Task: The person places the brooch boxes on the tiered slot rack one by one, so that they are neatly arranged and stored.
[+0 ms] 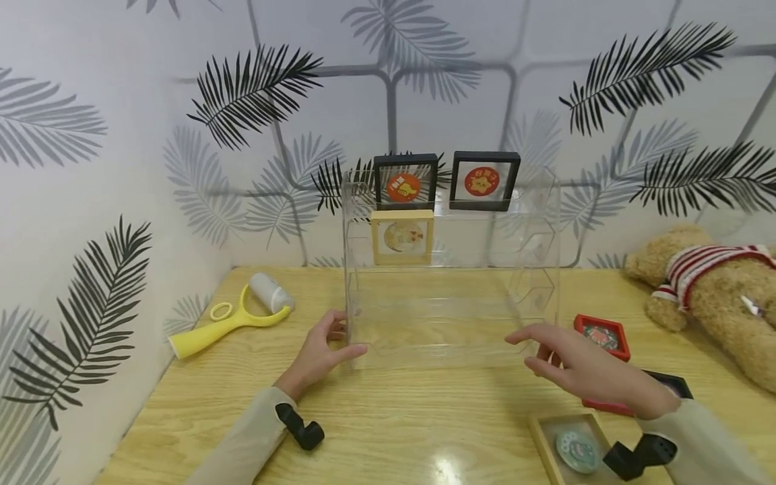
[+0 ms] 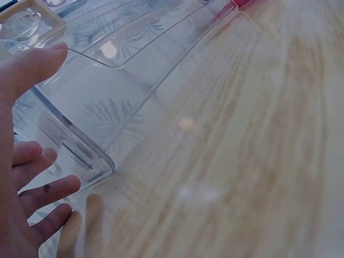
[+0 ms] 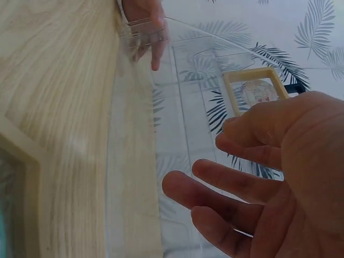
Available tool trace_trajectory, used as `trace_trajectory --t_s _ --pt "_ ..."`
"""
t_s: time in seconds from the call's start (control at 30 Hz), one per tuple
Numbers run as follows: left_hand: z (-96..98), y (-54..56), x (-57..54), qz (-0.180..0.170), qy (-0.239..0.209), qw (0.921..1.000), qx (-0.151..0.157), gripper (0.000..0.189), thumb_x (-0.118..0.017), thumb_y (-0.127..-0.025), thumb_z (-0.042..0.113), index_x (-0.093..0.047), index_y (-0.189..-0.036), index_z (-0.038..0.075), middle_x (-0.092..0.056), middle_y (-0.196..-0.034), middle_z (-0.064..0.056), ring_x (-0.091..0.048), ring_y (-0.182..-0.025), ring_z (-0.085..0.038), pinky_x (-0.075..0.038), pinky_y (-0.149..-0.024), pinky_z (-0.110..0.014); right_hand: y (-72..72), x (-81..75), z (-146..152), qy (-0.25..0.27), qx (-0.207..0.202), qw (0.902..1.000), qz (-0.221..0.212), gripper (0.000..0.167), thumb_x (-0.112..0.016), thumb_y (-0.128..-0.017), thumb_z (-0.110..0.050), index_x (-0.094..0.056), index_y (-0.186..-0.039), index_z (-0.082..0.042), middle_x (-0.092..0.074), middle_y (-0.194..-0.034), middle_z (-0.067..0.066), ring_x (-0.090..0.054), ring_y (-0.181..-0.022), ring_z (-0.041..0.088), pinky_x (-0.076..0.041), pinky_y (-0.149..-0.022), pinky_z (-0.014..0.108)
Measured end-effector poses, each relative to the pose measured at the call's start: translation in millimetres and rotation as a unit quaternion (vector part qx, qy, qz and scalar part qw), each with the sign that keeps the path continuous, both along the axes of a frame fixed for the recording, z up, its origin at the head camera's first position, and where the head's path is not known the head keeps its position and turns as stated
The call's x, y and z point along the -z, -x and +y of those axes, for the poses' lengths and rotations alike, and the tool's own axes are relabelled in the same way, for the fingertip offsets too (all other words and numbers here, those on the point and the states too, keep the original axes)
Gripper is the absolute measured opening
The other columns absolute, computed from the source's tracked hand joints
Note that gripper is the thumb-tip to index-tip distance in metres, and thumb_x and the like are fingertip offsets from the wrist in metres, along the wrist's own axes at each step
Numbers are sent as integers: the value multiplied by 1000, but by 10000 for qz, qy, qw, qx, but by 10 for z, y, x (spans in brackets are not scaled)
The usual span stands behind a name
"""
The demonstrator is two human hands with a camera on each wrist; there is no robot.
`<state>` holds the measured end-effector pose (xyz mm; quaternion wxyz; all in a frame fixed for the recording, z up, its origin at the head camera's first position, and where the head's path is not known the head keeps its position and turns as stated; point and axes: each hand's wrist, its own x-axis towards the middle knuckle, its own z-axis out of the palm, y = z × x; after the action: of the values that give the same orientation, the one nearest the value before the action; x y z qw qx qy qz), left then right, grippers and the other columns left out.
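Note:
A clear plastic tiered display rack stands against the patterned wall. On its top tier are two black-framed display cases with round red and orange badges. Below the left one sits a yellow-framed case. At the rack's lower left corner is my left hand, its thumb across the front and its loosely bent fingers along the outer side. My right hand hovers before the rack's lower right, fingers relaxed and holding nothing.
A yellow slingshot-shaped piece, a yellow ring and a grey-white cylinder lie at left. At right are a red frame, a wooden-framed case, a partly hidden dark frame and a teddy bear.

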<state>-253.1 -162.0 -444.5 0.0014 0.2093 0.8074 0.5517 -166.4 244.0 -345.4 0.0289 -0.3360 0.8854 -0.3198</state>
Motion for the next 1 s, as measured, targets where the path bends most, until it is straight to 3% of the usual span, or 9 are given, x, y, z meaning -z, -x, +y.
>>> trace_trajectory --t_s 0.1,0.17,0.37,0.57,0.7,0.8,0.9,1.0 --pt "4 15 12 -9 -6 10000 -43 55 -75 -83 20 -49 -130 7 -56 -127 -19 -54 -115 -35 -41 -101 -54 -62 76 105 -74 -63 9998 -162 31 -57 -97 -12 -55 -127 -7 -54 -71 -11 -43 -55 -4 -43 -50 20" --pt "2 18 18 2 -29 10000 -52 55 -75 -83 19 -49 -130 7 -55 -128 -19 -54 -116 -36 -40 -101 -54 -108 138 173 -62 -98 9994 -329 30 -58 -96 -11 -56 -126 -6 -48 -63 -13 -37 -52 -4 -39 -48 19" --pt "13 10 19 5 -20 10000 -5 55 -75 -83 20 -49 -131 7 -54 -130 -19 -54 -117 -36 -40 -102 -54 -240 280 381 106 -339 9975 -613 34 -61 -93 -5 -56 -126 -4 -44 -57 -6 -34 -51 -7 -36 -46 17" --pt "16 -1 6 49 -60 10000 37 57 -75 -83 21 -49 -132 6 -55 -129 -20 -54 -116 -37 -41 -101 -55 -342 324 575 -92 -425 9939 -1014 47 -70 -88 -14 -53 -131 -7 -44 -71 -9 -39 -58 -7 -38 -49 16" --pt "4 5 4 20 -22 10000 20 57 -75 -83 24 -49 -131 6 -56 -128 -20 -54 -116 -37 -40 -101 -55 -407 342 692 -115 -764 9885 -1302 59 -72 -84 -8 -46 -137 -7 -53 -105 -5 -44 -63 -2 -40 -51 17" --pt "-5 2 -4 2 -5 10000 5 57 -75 -83 24 -49 -130 6 -56 -127 -21 -54 -116 -37 -40 -101 -56 -462 382 766 43 -1026 9822 -1575 70 -73 -82 -6 -39 -143 -8 -46 -127 -4 -48 -67 0 -43 -52 18" --pt "-7 -5 -6 5 -29 10000 8 56 -75 -83 23 -49 -130 7 -56 -126 -21 -54 -115 -37 -41 -100 -55 -515 433 793 -15 -914 9789 -1826 73 -74 -83 -10 -36 -146 -9 -48 -126 -5 -49 -69 -2 -43 -53 18" --pt "-9 -10 4 3 -46 10000 35 55 -75 -83 22 -49 -130 7 -56 -126 -20 -54 -115 -36 -42 -100 -54 -572 444 783 -196 -507 9720 -2287 70 -69 -85 -8 -36 -146 -13 -48 -116 -4 -50 -72 1 -41 -52 20"
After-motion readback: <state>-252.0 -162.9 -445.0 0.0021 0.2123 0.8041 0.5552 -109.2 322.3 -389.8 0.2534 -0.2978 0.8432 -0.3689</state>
